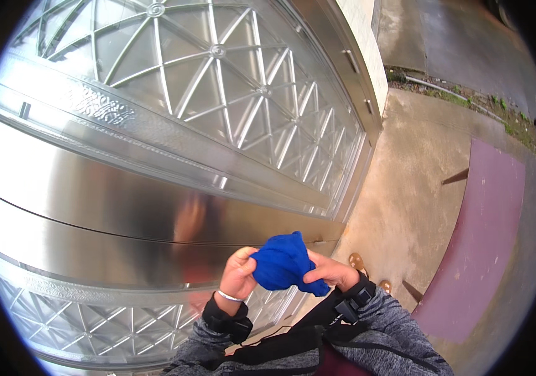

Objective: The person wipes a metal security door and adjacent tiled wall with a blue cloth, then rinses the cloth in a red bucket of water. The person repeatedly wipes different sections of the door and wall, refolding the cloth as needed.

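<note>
Between my two hands a blue cloth (279, 263) is held up, bunched and folded, in front of a polished metal door (122, 202). My left hand (239, 275), with a silver bangle at the wrist, pinches the cloth's left edge between thumb and fingers. At the other side my right hand (331, 271) grips the cloth, its thumb lying over the front and some fingers hidden behind the fabric. A loose corner hangs below the right thumb. Both wrists carry black straps, the right one with a small black device (355, 303).
Metal lattice panels (216, 51) with glass cover the door's upper part. To the right, a long purple bench (479, 244) stands on the concrete floor (413, 155). A pale pipe (437, 87) runs along a weedy strip. My brown shoes (356, 260) show below.
</note>
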{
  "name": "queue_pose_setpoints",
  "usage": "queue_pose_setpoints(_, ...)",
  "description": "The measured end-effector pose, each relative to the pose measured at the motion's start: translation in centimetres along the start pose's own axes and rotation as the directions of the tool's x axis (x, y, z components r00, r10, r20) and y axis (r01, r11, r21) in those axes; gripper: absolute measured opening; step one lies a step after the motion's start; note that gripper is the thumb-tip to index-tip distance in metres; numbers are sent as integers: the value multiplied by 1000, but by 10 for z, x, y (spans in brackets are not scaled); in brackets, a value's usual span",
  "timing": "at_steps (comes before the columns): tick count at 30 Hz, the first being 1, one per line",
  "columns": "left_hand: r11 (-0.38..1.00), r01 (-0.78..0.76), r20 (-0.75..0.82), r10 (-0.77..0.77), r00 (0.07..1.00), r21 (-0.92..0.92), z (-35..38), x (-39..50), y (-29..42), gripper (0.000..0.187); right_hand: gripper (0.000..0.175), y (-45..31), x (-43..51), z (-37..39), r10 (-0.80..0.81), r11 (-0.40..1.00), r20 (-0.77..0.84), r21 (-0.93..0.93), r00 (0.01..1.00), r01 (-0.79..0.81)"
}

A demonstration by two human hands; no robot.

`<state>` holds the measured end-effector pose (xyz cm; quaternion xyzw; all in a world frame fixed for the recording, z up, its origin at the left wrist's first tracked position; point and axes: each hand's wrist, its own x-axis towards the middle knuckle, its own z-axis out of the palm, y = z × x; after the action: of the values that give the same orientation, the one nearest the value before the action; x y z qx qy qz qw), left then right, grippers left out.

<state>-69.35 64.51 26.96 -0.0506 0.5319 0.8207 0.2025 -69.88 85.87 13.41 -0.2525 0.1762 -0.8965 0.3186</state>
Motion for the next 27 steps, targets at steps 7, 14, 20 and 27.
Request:
queue_pose_setpoints(7,-163,-248,296,581,758,955,24,-7,68,42,74,-81,77,68,112,977,-138,198,984,-84)
queue_pose_setpoints(14,-378,-282,465,795,389,882,22,-51,127,32,52,-193,233,160,-724,269,313,-692,615,669)
queue_pose_setpoints(20,-438,24,414,864,285,899,29,-57,145,28,46,-167,336,116,-493,-527,728,-685,476,503)
queue_pose_setpoints(27,-484,187,429,862,271,855,52,-60,157,27,31,-23,181,-90,-562,-433,541,-837,626,335)
